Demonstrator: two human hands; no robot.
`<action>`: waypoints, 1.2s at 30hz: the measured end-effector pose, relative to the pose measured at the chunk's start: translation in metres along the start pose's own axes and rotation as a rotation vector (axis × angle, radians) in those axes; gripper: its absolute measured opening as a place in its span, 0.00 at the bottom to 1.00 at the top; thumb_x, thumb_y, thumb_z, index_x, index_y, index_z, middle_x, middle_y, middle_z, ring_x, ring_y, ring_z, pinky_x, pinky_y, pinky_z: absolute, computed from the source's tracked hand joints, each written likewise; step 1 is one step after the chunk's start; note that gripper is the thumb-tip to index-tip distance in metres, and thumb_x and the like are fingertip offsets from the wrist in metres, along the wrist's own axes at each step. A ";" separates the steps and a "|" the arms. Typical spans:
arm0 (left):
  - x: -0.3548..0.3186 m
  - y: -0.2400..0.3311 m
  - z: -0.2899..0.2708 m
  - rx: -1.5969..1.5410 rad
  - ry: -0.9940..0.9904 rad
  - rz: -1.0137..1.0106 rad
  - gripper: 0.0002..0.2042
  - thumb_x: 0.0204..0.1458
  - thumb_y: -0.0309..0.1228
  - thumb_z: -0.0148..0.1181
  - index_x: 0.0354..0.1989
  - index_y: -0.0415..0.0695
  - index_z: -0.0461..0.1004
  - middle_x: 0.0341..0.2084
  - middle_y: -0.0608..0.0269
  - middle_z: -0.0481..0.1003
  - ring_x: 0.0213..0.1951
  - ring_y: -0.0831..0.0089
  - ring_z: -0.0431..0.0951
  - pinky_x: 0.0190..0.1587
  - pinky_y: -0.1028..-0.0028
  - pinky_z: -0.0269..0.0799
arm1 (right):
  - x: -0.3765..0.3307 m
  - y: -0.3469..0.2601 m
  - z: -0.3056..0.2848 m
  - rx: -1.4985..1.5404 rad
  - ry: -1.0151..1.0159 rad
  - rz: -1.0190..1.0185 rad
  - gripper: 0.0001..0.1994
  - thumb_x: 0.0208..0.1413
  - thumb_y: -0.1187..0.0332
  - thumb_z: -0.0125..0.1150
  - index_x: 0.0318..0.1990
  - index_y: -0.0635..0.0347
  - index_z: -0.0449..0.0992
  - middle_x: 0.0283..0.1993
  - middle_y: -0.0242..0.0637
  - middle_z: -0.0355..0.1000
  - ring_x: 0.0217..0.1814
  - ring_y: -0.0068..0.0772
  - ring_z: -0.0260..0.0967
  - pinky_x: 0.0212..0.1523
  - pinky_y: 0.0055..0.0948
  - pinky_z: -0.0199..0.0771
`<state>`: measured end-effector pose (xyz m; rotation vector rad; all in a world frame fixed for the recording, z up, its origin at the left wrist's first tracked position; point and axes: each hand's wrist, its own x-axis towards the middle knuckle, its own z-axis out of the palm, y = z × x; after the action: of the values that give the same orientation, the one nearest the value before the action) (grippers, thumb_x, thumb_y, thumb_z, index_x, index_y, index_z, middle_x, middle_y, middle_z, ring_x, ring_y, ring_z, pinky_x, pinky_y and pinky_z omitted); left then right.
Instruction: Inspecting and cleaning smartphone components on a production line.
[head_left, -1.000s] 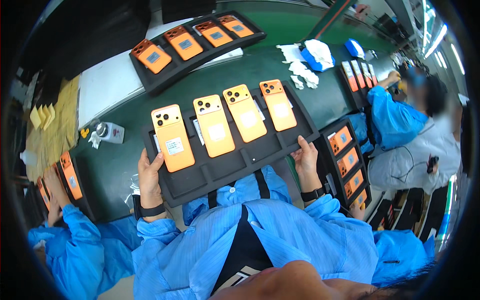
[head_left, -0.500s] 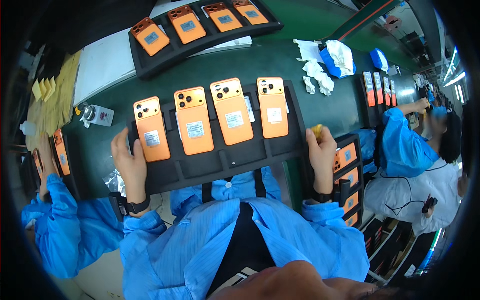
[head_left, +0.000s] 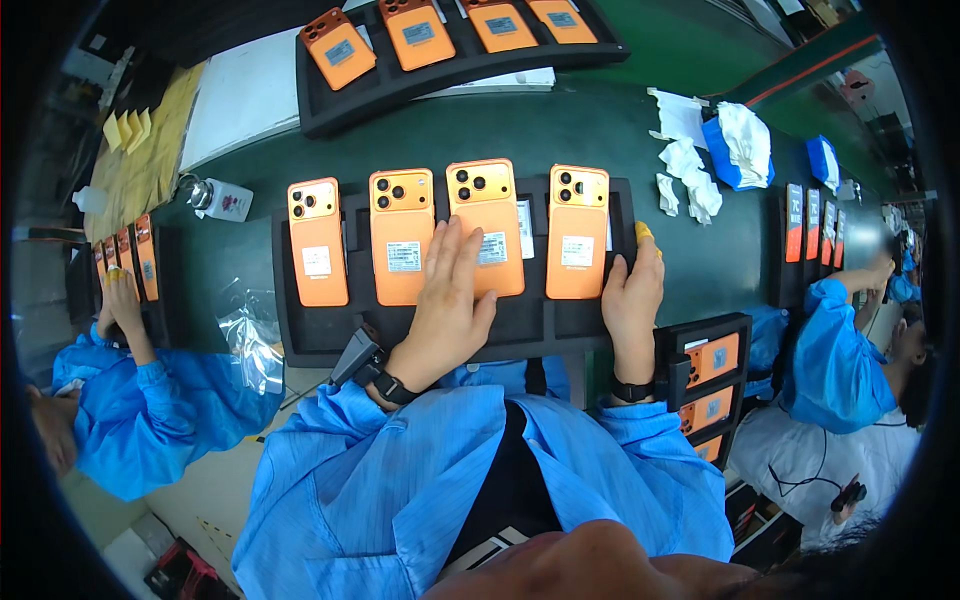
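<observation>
In front of me lies a black tray (head_left: 375, 335) with a row of orange phones, camera side up, each with a white label. My left hand (head_left: 447, 315) rests on the third phone (head_left: 480, 185), fingers stretched flat across its back and partly covering its label. To its left are the first phone (head_left: 316, 225) and the second phone (head_left: 400, 225); the fourth phone (head_left: 578, 218) is at the right. My right hand (head_left: 634, 300) grips the tray's right edge, thumb on the inner side. A yellow finger cover (head_left: 643, 231) sits on one fingertip.
Behind stands another black tray (head_left: 460, 78) of orange phones. A bottle (head_left: 222, 200) is at the left, crumpled white wipes (head_left: 690, 180) and a blue pack (head_left: 738, 150) at the right. A phone tray (head_left: 741, 375) adjoins my right arm. People in blue work on both sides.
My left hand has moved from the tray's left edge onto the third phone. The right hand stays at the right edge. The view has shifted, and the phones sit straighter in the tray.
</observation>
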<state>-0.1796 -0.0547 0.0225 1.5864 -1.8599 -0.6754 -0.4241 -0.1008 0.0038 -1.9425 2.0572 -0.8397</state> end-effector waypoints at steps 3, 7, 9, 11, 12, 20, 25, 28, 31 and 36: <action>0.001 0.000 0.005 -0.022 -0.015 0.020 0.34 0.51 0.23 0.61 0.68 0.36 0.56 0.71 0.38 0.47 0.73 0.39 0.45 0.71 0.52 0.47 | 0.003 -0.004 0.000 -0.054 -0.026 0.016 0.24 0.57 0.78 0.53 0.62 0.69 0.65 0.52 0.58 0.70 0.56 0.60 0.65 0.56 0.48 0.66; 0.007 -0.004 0.005 -0.102 -0.047 0.040 0.33 0.50 0.22 0.60 0.67 0.36 0.58 0.72 0.40 0.48 0.73 0.39 0.43 0.71 0.51 0.46 | 0.001 0.005 0.001 -0.038 -0.012 -0.066 0.22 0.56 0.80 0.52 0.60 0.74 0.65 0.51 0.60 0.69 0.54 0.62 0.65 0.54 0.49 0.66; 0.009 -0.006 0.004 -0.170 -0.070 0.039 0.32 0.49 0.20 0.60 0.66 0.37 0.59 0.72 0.42 0.49 0.73 0.39 0.43 0.71 0.51 0.47 | 0.001 0.003 0.001 -0.049 -0.023 -0.063 0.22 0.56 0.80 0.52 0.59 0.74 0.65 0.51 0.61 0.69 0.53 0.62 0.65 0.53 0.49 0.66; 0.009 -0.008 0.005 -0.186 -0.069 0.038 0.32 0.49 0.20 0.59 0.66 0.37 0.60 0.72 0.42 0.50 0.73 0.39 0.43 0.71 0.51 0.47 | 0.001 0.004 0.001 -0.074 -0.025 -0.063 0.21 0.56 0.80 0.51 0.58 0.75 0.65 0.49 0.61 0.69 0.51 0.62 0.65 0.51 0.50 0.66; 0.009 -0.008 0.006 -0.196 -0.066 0.050 0.31 0.49 0.20 0.59 0.66 0.37 0.60 0.72 0.42 0.51 0.73 0.39 0.44 0.71 0.51 0.48 | 0.000 0.004 0.002 -0.078 -0.035 -0.063 0.21 0.56 0.80 0.51 0.58 0.75 0.65 0.49 0.61 0.69 0.51 0.62 0.65 0.51 0.50 0.66; 0.009 -0.011 0.008 -0.209 -0.057 0.047 0.28 0.50 0.19 0.57 0.64 0.38 0.64 0.71 0.44 0.53 0.73 0.38 0.44 0.70 0.52 0.50 | -0.001 0.003 0.003 -0.117 -0.021 -0.085 0.22 0.55 0.80 0.52 0.58 0.76 0.65 0.48 0.62 0.68 0.50 0.63 0.64 0.50 0.51 0.66; 0.010 -0.011 0.005 -0.173 -0.075 0.053 0.26 0.51 0.20 0.57 0.62 0.37 0.66 0.71 0.44 0.53 0.73 0.39 0.44 0.70 0.52 0.51 | 0.002 -0.001 0.002 -0.095 -0.023 -0.078 0.23 0.54 0.80 0.52 0.59 0.74 0.65 0.51 0.62 0.68 0.53 0.64 0.64 0.53 0.50 0.66; 0.010 -0.010 0.004 -0.141 -0.078 0.046 0.25 0.52 0.22 0.57 0.61 0.36 0.66 0.71 0.44 0.53 0.73 0.40 0.44 0.70 0.52 0.50 | 0.002 -0.001 0.004 -0.098 -0.011 -0.078 0.24 0.54 0.80 0.52 0.60 0.73 0.65 0.51 0.61 0.68 0.54 0.63 0.64 0.55 0.50 0.66; 0.009 -0.011 0.007 -0.148 -0.076 0.055 0.25 0.52 0.22 0.57 0.61 0.36 0.67 0.71 0.43 0.53 0.73 0.39 0.44 0.71 0.51 0.49 | 0.002 -0.005 0.003 -0.096 -0.018 -0.032 0.24 0.53 0.80 0.52 0.61 0.73 0.65 0.51 0.60 0.68 0.54 0.62 0.64 0.54 0.49 0.67; 0.009 -0.010 0.008 -0.149 -0.061 0.067 0.24 0.52 0.22 0.57 0.60 0.35 0.67 0.71 0.43 0.53 0.73 0.39 0.44 0.71 0.51 0.49 | 0.001 -0.002 0.002 -0.100 -0.002 -0.044 0.25 0.54 0.79 0.53 0.61 0.72 0.65 0.50 0.60 0.69 0.54 0.62 0.64 0.54 0.49 0.67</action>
<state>-0.1797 -0.0651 0.0111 1.4172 -1.8513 -0.8209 -0.4212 -0.1028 0.0032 -2.0462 2.1004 -0.7570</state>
